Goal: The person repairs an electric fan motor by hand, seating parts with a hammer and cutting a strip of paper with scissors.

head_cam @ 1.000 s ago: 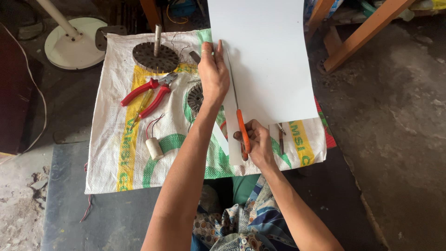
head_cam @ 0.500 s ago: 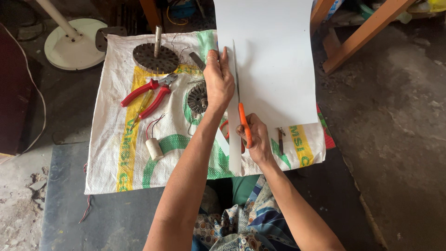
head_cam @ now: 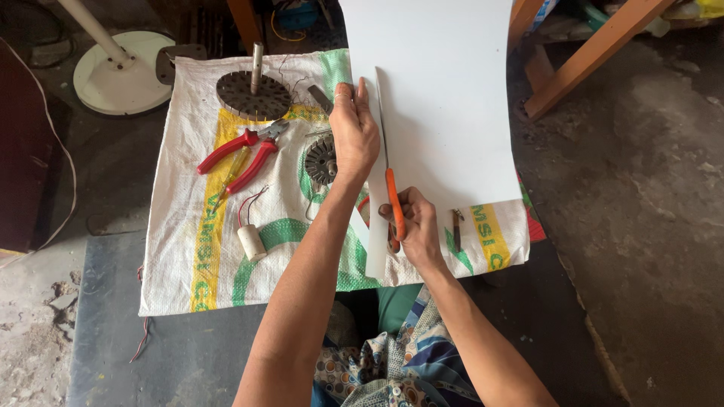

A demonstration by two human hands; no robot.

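Mid-cut on a white sheet (head_cam: 445, 98), held up over a woven sack (head_cam: 196, 249) spread on the floor. Right hand (head_cam: 411, 226) closed around the orange handles of scissors (head_cam: 391, 192), blades pointing away up the sheet, tips roughly level with the left fingers. Left hand (head_cam: 353, 132) pinching the sheet's left portion, thumb under, fingers curled over the edge, closed on it. Slit running from the near edge up along the blades; a narrow strip (head_cam: 375, 226) already parted on the left and hanging down toward the sack. Judged roughly half done: lower part of the sheet split, upper part beyond the blade tips still whole up to the frame top, far edge out of view so exact remainder unclear. Left to do, by the look: carry the cut through the uncut upper stretch and free the strip. Lying on the sack, untouched: red pliers (head_cam: 241, 154), a round metal disc with a shaft (head_cam: 253, 90), a smaller wound part (head_cam: 322, 160) partly behind the left wrist, a small white cylinder with wires (head_cam: 251, 241). White round stand base (head_cam: 124, 71) off to the far left, wooden frame (head_cam: 588, 60) far right.
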